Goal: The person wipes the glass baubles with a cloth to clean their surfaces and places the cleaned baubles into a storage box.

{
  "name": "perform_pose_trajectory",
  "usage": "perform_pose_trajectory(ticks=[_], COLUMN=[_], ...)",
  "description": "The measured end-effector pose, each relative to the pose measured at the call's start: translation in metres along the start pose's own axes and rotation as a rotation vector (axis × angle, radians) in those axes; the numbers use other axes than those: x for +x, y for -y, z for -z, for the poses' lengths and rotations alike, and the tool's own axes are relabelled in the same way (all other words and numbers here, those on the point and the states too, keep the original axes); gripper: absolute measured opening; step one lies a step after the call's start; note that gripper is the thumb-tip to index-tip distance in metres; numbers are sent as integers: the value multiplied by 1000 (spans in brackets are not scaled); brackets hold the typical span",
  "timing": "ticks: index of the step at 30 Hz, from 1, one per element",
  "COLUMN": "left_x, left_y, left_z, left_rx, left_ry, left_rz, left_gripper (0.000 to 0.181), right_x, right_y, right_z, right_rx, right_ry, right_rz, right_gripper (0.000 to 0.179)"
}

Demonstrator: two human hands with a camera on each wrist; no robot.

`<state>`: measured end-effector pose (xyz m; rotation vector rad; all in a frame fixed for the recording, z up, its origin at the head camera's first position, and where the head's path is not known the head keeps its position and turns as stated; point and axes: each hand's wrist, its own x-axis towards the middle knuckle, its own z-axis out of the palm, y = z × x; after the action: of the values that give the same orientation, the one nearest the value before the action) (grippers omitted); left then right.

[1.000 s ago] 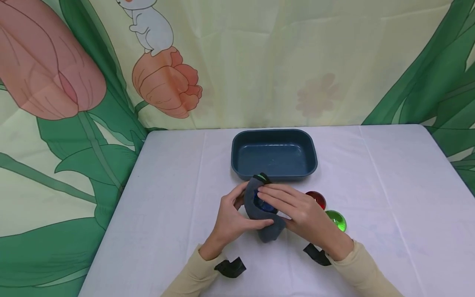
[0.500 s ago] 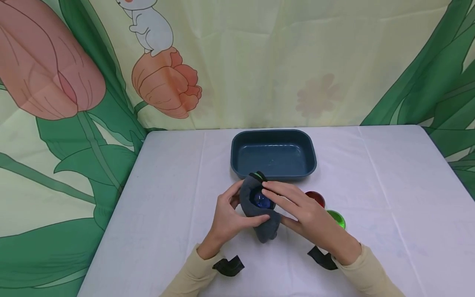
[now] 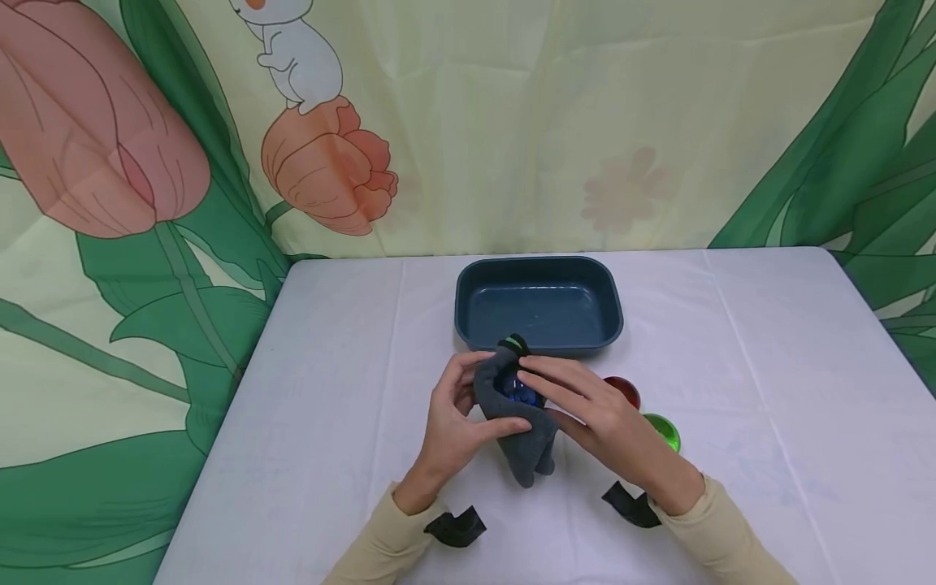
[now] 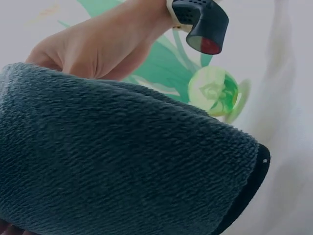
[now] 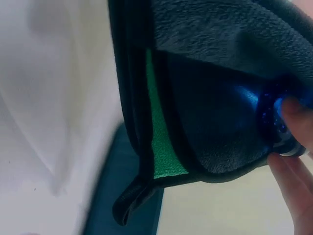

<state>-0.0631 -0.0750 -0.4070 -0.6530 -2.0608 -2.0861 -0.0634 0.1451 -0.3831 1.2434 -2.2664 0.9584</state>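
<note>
A dark grey plush cloth point(image 3: 528, 455) with black edging is wrapped partly round a blue glass ball point(image 3: 521, 392). My left hand point(image 3: 455, 418) grips the cloth from the left, thumb across its near fold. From the right, my right hand point(image 3: 605, 413) holds the ball, with fingertips on its upper side. The right wrist view shows two fingers touching the blue ball point(image 5: 274, 115) inside the cloth, whose underside has a green patch point(image 5: 164, 142). In the left wrist view the cloth point(image 4: 127, 152) hides most of the left hand and all of the ball.
Just beyond the hands stands a dark blue rectangular basin point(image 3: 537, 313) on the white-covered table point(image 3: 351, 366). A red glass ball point(image 3: 625, 390) and a green one point(image 3: 664, 432) lie beside the right hand, partly hidden by it. Black straps point(image 3: 455, 528) hang at both wrists.
The blue ball has turned within the cloth, and more of it shows than a second ago. The right hand has shifted slightly, and the cloth's lower end hangs a little lower.
</note>
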Motion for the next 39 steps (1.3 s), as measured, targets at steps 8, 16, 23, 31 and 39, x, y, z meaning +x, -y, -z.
perform_pose_trajectory(ticks=[8, 16, 23, 31, 39], left_x=[1, 1, -1, 3, 5], left_y=[0, -5, -9, -9, -7], left_z=[0, 4, 8, 12, 7], left_rx=[-17, -77, -165, -82, 30], left_ry=[45, 211, 326, 320, 122], left_rz=[-63, -40, 17, 10, -42], left_gripper=[77, 86, 92, 92, 86], right_x=[6, 8, 8, 8, 8], right_y=[-1, -2, -3, -3, -3], right_z=[-2, -1, 0, 2, 4], right_rx=[24, 57, 73, 92, 137], right_ry=[-93, -123, -151, -137, -139], right_rz=[-1, -17, -7, 11, 38], right_gripper=[50, 50, 51, 50, 48])
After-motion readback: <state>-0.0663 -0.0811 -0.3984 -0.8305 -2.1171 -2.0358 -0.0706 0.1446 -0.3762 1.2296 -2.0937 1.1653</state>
